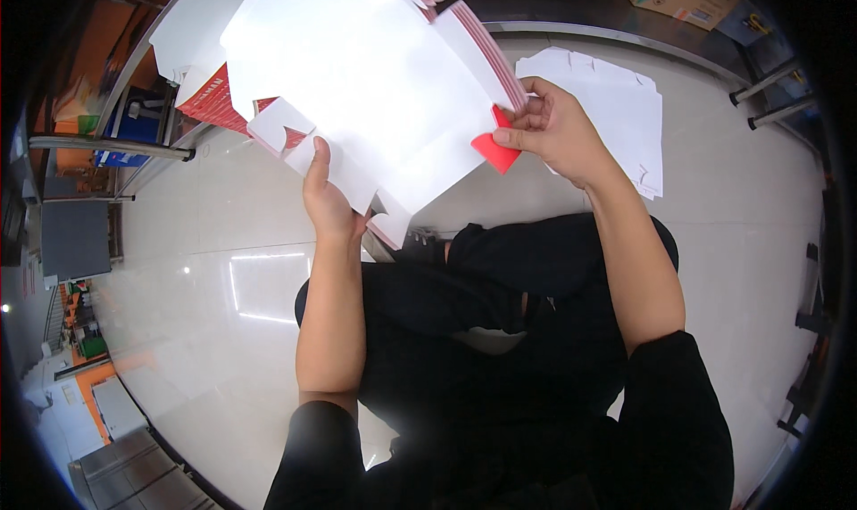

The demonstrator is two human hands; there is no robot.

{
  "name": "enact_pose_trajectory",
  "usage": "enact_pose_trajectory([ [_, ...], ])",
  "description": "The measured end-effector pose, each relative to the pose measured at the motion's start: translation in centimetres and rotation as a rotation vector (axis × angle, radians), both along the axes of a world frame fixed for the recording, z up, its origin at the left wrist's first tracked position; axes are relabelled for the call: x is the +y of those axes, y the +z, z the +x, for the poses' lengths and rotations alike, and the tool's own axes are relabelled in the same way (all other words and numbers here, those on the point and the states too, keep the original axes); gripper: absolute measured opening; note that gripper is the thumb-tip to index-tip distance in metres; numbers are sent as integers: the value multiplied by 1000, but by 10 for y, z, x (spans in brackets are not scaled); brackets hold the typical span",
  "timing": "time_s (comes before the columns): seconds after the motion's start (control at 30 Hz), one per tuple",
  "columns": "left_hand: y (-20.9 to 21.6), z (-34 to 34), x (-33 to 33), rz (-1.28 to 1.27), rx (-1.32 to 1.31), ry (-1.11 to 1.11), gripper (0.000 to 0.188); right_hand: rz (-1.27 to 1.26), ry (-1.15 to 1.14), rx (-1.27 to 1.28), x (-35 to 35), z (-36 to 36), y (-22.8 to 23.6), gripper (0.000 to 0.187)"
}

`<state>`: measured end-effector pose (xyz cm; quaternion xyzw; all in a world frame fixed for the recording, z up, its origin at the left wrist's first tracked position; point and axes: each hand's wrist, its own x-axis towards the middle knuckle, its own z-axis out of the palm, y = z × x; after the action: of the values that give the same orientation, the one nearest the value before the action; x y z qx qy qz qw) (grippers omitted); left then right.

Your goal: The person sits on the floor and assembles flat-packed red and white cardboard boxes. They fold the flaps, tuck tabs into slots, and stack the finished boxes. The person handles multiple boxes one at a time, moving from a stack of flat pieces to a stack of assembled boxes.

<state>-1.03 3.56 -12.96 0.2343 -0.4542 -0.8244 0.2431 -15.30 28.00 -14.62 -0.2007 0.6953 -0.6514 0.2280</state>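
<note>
Above the black-trousered knees (536, 247): flat carton blanks (348, 73), white face up, held in both hands, their near corner pointing back toward the lap.
Left hand (332, 198): clamped on the near-left edge of the carton blanks, thumb on the white face, fingers mostly hidden underneath, beside the cut notches.
Right hand (558, 135): thumb and fingers pinched together on a red flap (496, 153) at the right corner.
Right edge of the blanks: several layered side flaps (486, 50) with pink-red edges, running far from the pinched corner.
Far left: red-printed cardboard (214, 104) beyond the blanks; whether it joins them, I cannot tell.
Far right, on the floor: a white cardboard stack (607, 108) with slotted edges, partly behind the right hand.
Far boundary: a dark shelf (571, 10) with a metal edge, close beyond the blanks.
Room sideways: glossy tile floor (205, 242) spreads left and right of the forearms; a steel rail (107, 143) bounds the far left.
</note>
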Motion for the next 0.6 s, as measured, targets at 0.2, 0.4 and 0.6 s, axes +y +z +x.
enact_pose_trajectory([
  [0.2, -7, -4, -2, -132, -15, -52, 46, 115, 20, -126, 2, 5, 1, 51],
  [0.4, -7, -4, -6, -108, -74, -105, 49, 273, 71, -105, -1, -2, 6, 72],
  [0.6, -36, -19, -3, -142, -199, -203, 65, 183, -458, 500, 0, -4, 0, 69],
])
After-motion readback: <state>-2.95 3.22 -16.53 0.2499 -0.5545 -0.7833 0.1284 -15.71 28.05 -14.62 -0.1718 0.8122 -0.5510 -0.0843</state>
